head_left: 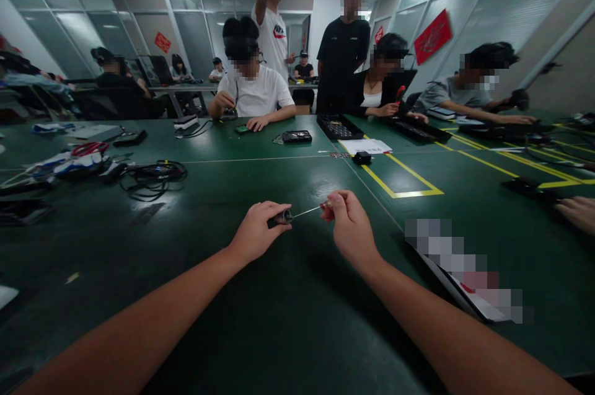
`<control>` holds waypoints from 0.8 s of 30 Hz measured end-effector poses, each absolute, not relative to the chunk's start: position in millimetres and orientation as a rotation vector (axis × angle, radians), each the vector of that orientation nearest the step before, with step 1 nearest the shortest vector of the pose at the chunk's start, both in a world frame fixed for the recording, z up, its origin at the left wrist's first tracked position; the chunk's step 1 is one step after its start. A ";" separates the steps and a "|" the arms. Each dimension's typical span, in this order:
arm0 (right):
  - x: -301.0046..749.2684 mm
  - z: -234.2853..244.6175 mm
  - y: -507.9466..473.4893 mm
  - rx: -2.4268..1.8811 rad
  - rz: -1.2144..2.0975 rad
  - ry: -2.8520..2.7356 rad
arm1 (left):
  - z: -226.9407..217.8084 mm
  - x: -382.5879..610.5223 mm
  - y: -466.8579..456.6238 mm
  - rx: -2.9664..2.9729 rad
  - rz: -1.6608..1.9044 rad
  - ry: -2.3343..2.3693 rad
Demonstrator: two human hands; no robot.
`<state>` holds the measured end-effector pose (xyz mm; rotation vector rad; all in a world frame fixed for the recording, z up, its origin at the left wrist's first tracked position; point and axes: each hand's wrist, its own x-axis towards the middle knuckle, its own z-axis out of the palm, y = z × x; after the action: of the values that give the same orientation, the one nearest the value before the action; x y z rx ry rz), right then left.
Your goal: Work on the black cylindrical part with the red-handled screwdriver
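Observation:
Pinched between the thumb and fingers of my left hand is a small dark cylindrical part, its round end turned toward the right. My right hand grips a screwdriver by its reddish-brown handle. The thin metal shaft slants down to the left, and its tip meets the round end of the cylinder. Whether the tip sits inside it or only touches it, I cannot tell. Both hands are above the green tabletop, and my fingers hide much of the cylinder.
Bundled black cables and tools lie at the left. A black adapter and paper lie ahead, near yellow tape. A blurred pale packet lies right of my arm. Co-workers sit across the table; another person's hand shows at right.

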<state>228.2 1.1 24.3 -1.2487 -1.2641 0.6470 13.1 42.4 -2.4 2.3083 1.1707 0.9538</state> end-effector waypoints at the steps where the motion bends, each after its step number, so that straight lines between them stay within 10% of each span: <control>1: 228.6 24.3 1.2 -1.260 0.634 -1.275 | -2.9 12.7 42.9 2.292 0.958 1.174; 24: 231.8 32.9 0.3 -1.277 0.559 -1.240 | 11.0 17.6 41.2 2.137 0.980 1.286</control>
<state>231.8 0.3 32.9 -1.2768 -1.2397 0.5594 17.6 41.2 11.0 2.1371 1.2862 0.9800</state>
